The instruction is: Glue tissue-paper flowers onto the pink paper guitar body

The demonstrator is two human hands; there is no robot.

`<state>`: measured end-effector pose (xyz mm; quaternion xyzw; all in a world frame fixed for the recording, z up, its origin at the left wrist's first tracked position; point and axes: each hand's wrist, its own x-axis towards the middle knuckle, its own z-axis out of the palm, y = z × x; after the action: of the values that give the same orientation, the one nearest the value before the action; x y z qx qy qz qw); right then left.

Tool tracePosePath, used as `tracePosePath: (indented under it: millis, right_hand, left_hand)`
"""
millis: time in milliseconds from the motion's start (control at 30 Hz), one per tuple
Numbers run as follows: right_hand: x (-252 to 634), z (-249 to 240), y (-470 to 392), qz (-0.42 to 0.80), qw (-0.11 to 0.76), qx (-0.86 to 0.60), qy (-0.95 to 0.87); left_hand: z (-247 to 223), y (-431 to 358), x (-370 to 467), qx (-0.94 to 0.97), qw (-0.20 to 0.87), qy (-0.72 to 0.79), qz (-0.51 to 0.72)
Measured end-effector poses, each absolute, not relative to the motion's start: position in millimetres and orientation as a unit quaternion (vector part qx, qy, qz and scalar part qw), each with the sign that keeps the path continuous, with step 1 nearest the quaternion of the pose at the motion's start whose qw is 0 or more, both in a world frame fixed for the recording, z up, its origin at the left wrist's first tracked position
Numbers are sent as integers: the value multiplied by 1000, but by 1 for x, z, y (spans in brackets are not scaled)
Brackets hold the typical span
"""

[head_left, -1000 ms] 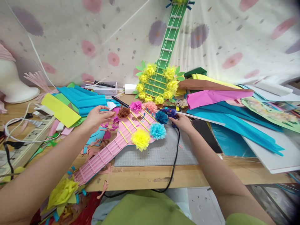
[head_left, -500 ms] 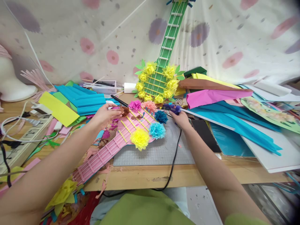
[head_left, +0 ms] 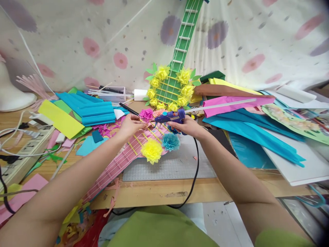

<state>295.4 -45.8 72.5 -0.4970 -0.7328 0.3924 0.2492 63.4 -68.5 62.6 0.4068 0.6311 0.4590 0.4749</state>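
My right hand (head_left: 191,127) is wrapped round a blue hot glue gun (head_left: 171,117), raised over the guitar body and pointing left. A long white glue stick (head_left: 221,106) juts from its back. My left hand (head_left: 132,126) is closed in a pinch close to the nozzle, on the brown paper flower, which the fingers mostly hide. Beneath both hands lies a pink paper guitar (head_left: 113,171) with yellow strips and white strings. On it sit a yellow paper flower (head_left: 151,151), a light blue one (head_left: 171,141), a magenta one (head_left: 146,114) and a partly covered dark blue one.
A green guitar (head_left: 177,61) with yellow flowers leans at the back. Crepe paper (head_left: 87,109) lies left and more is piled right. A power strip (head_left: 31,157) stands left. The gun's black cord (head_left: 194,185) hangs over the cutting mat (head_left: 144,171) and table edge.
My right hand has lifted the glue gun and brought it left over the guitar. My left hand has moved right with the brown flower, to the nozzle. The view has shifted slightly.
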Motion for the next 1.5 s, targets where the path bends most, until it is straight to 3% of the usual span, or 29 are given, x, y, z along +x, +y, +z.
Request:
tracePosePath:
  millis: [433,1067,1200,1400,1500]
  right_hand:
    - [288,70,-42,363,193,-521,-748]
    - [290,67,-37,366,224,-502,-750]
    - [298,66,-37,378,268,-515,-721]
    - [338,37,-23,281,449,-588,-612]
    - [359,14,-18,232,452,-644,-571]
  left_hand:
    - [58,-66,63,437,441,637,458]
    - [59,-67,64,445,454,635,439]
    - [57,-68,64,460,454,629,433]
    - [69,-71,54,426,469,619,464]
    - [76,-69,40,401,481,606,491]
